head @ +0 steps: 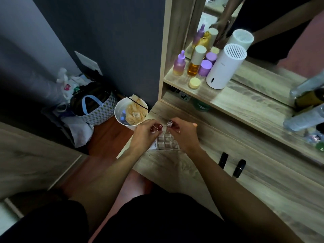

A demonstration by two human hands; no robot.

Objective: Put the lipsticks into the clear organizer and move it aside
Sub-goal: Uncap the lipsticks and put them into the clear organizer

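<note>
A clear organizer (166, 142) with a grid of small compartments sits near the left end of the wooden desk (192, 172). My left hand (145, 135) holds a dark red lipstick (157, 127) over its left side. My right hand (184, 135) holds a lipstick with a clear cap (169, 123) above the organizer's far edge. Both hands partly hide the organizer. Two black lipsticks (223, 160) (239, 168) lie on the desk to the right, apart from my hands.
A shelf (228, 97) behind the desk carries purple and amber bottles (192, 65), a white cylinder (225, 67) and a mirror. Clear bottles (305, 118) lie at the right. On the floor to the left stand a white bin (129, 113) and bags (91, 106).
</note>
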